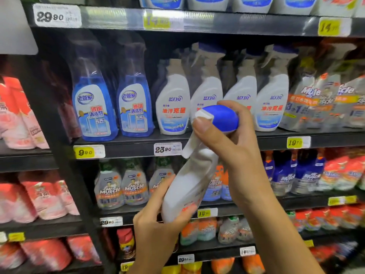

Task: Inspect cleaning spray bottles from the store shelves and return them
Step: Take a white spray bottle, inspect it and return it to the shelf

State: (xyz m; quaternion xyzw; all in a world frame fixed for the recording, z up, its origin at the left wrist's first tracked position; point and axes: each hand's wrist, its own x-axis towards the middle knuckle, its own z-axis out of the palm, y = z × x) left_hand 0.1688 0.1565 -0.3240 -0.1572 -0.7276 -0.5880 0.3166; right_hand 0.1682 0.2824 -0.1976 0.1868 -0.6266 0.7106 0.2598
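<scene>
I hold a white spray bottle (189,182) with a blue trigger head (223,117) tilted in front of the store shelves. My right hand (235,143) grips its neck just under the blue head, thumb against the white nozzle. My left hand (158,222) cups the bottle's base from below, fingers curled round it. Several matching white spray bottles (173,103) stand in a row on the shelf behind, at head height.
Two blue glass-cleaner bottles (94,107) stand left of the white row. Grey refill pouches (316,99) fill the right end of that shelf. Lower shelves hold grey Mr Muscle bottles (120,186), blue bottles and red packs. The black shelf edge (272,140) carries price tags.
</scene>
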